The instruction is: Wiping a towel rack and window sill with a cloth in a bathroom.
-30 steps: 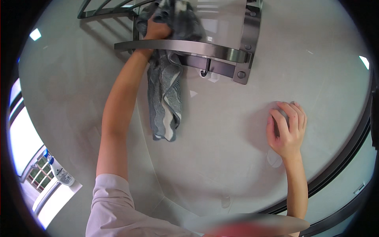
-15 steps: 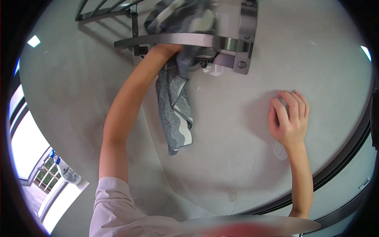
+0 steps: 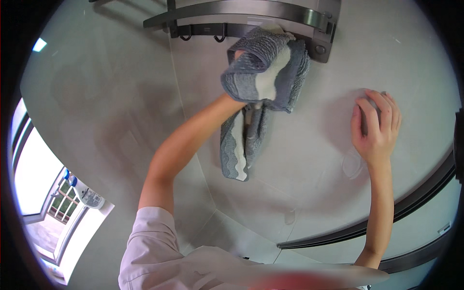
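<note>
A grey cloth with wavy white stripes (image 3: pixel 270 72) is bunched around my left hand (image 3: pixel 239 54), just below the metal rack. A folded end of it hangs under my wrist. Most of my left fingers are hidden by the cloth, which moves with the hand, so I take it as gripped. On the right, my right hand (image 3: pixel 379 128) leans on the pale grey wall (image 3: pixel 319 145), its fingers bent and spread, a gap between thumb and forefinger. Nothing shows in it.
Overhead runs a dark metal corner rack (image 3: pixel 241 7) with small hooks (image 3: pixel 220 37). A white spray bottle with a blue top (image 3: pixel 87 193) stands on a ledge by the window at left. A dark curved frame (image 3: pixel 348 232) crosses the lower right.
My left hand has come out from behind the rack bar with the cloth, down and to the right. The view has shifted; my right hand stays against the wall.
</note>
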`<control>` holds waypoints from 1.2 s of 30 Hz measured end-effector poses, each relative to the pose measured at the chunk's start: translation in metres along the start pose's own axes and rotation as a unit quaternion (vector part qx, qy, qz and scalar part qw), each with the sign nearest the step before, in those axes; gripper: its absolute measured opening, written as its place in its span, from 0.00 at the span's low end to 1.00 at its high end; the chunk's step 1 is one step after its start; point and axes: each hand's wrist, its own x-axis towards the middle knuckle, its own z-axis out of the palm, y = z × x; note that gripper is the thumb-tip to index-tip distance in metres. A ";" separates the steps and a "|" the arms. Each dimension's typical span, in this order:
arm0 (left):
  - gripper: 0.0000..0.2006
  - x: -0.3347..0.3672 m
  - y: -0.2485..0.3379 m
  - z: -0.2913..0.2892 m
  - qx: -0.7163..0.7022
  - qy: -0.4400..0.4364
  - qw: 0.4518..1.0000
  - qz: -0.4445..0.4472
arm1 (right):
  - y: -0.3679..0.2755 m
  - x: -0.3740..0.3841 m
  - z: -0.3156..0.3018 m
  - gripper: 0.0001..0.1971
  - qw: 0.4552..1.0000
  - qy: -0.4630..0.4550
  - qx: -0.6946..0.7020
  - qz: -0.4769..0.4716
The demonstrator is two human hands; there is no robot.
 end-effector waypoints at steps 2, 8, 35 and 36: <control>0.22 -0.017 -0.013 -0.002 -0.030 0.029 0.999 -0.004 | -0.005 0.002 0.003 0.12 1.000 -0.006 0.007 -0.003; 0.27 -0.011 -0.031 0.014 -0.119 0.123 0.985 0.013 | 0.001 -0.005 -0.004 0.12 1.000 -0.007 0.003 0.001; 0.23 -0.070 -0.152 0.035 -0.050 0.194 0.977 -0.079 | 0.004 -0.003 -0.003 0.11 1.000 -0.013 -0.001 -0.003; 0.23 -0.072 -0.145 0.030 -0.098 0.205 0.971 -0.078 | 0.005 -0.004 -0.003 0.11 1.000 -0.018 -0.007 -0.001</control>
